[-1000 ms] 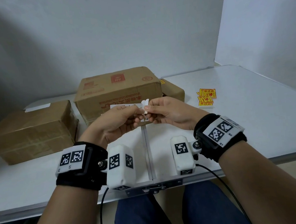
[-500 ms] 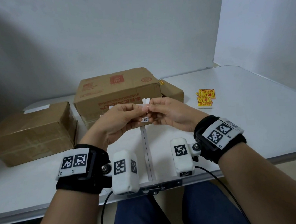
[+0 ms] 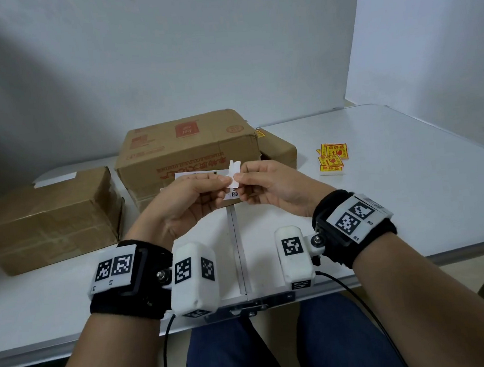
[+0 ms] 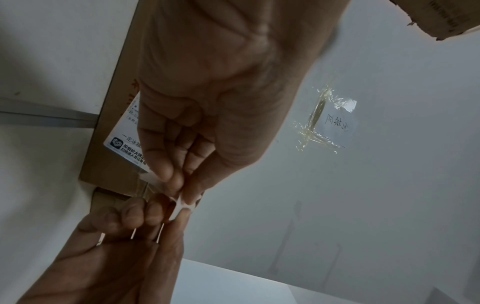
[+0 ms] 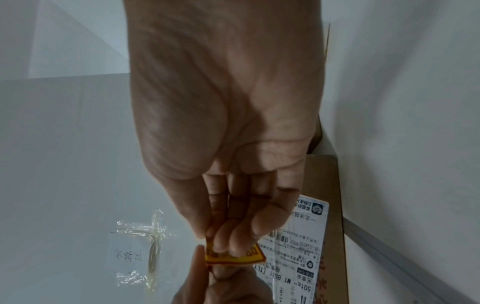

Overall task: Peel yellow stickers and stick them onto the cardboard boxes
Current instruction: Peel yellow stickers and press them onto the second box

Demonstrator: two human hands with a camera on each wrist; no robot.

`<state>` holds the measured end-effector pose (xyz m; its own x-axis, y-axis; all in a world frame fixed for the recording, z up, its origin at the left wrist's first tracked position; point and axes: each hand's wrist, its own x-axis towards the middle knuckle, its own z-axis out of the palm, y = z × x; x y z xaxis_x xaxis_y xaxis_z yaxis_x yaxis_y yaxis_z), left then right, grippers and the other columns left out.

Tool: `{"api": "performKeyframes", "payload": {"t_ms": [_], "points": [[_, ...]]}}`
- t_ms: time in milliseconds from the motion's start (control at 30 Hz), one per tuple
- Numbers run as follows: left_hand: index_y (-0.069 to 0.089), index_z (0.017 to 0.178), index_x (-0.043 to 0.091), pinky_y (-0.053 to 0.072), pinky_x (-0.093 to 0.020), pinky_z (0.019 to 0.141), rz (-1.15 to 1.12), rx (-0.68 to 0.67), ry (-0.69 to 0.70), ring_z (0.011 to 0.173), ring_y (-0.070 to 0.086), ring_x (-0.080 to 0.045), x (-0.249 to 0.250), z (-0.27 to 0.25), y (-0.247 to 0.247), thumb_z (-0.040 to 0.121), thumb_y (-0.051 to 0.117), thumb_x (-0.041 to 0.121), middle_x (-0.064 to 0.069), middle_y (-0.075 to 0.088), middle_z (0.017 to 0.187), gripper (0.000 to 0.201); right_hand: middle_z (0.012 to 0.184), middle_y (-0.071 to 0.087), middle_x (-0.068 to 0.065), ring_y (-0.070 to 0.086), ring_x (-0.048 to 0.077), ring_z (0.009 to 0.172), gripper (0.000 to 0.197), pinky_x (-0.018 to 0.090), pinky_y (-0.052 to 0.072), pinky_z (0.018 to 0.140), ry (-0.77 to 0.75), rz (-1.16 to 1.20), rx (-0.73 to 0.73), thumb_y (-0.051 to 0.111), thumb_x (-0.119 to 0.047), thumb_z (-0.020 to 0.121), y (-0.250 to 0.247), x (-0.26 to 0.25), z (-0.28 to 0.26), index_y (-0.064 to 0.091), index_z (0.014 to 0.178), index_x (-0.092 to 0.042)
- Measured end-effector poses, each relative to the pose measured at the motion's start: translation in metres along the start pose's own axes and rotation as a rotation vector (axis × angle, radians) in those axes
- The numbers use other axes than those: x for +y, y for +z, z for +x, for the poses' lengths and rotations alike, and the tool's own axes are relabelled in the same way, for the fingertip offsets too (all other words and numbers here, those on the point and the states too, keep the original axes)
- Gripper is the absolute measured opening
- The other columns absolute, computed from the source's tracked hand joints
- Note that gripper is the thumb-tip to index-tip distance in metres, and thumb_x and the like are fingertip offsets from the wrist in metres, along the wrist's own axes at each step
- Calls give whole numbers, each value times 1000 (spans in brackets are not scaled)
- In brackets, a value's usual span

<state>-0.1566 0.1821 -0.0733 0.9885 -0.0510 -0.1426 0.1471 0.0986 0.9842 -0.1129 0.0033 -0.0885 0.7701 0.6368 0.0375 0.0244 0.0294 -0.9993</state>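
Both hands meet above the table's middle, in front of the big cardboard box. My left hand and right hand pinch one small sticker between fingertips and thumbs; its white backing faces me in the head view. From the right wrist its yellow and red printed face shows under my right fingers. In the left wrist view the white backing bends between both hands' fingertips. A second box lies at the left, and a smaller box sits behind the big one's right side.
A small heap of yellow stickers lies on the white table to the right. A white shipping label covers the big box's front. A taped paper note hangs on the wall. A metal seam runs down the tabletop's middle.
Both hands have stayed together on the sticker and lifted slightly; the fingertips have shifted on the white backing.
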Motion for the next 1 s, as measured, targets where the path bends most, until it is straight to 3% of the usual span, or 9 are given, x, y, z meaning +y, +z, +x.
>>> {"api": "performKeyframes", "payload": {"t_ms": [167,300,433,567,633,733,867,1000], "points": [[66,86,5,53,-16,59,-52,-6,-29,58,57,-8,-2,1,0,85,66,7,-3,62,69,3,75,61,0,59,9,67,9,22,48,68,6,5,-14,51,-16,98,-3,0,0,55,102,-9],[64,85,6,55,-20,61,-62,19,-23,61,60,-11,-5,5,7,88,65,28,-5,60,71,23,75,62,-3,59,8,70,12,22,48,71,-4,-33,-10,53,-21,98,-4,2,0,56,92,-11],[64,108,-5,53,-18,61,-55,30,43,61,55,-11,-8,9,12,88,66,19,-11,56,79,31,75,64,-4,59,7,70,16,22,47,71,-7,-44,-13,55,-23,97,-3,4,1,59,95,-8],[65,88,5,50,-14,55,-35,124,91,53,53,-3,-7,10,14,89,66,14,-1,57,71,10,78,62,1,58,11,70,33,23,49,70,-9,38,11,51,-43,95,0,-1,1,59,93,-11],[62,80,10,49,-14,56,-15,163,123,53,53,-2,-6,11,16,89,68,16,3,55,67,12,77,60,3,56,13,68,42,22,48,68,-13,44,49,49,-51,93,3,-5,3,58,94,-10],[61,78,9,50,-15,56,-41,177,140,55,54,-4,-4,10,19,90,66,15,5,58,60,13,70,57,0,53,11,64,35,21,46,64,-29,-14,83,50,-46,95,7,-7,8,63,92,-14],[63,88,3,49,-14,53,-127,160,119,53,52,-5,-1,10,21,90,63,11,-1,55,65,8,68,55,-3,52,7,62,29,21,45,66,-46,-25,95,51,-37,98,7,-3,15,66,102,-13],[64,87,2,49,-13,52,-182,143,110,52,52,-5,0,8,20,91,61,8,-4,56,66,9,69,56,-1,52,9,65,22,23,44,68,-72,-24,91,54,-32,97,6,-3,15,68,89,-17]]}}
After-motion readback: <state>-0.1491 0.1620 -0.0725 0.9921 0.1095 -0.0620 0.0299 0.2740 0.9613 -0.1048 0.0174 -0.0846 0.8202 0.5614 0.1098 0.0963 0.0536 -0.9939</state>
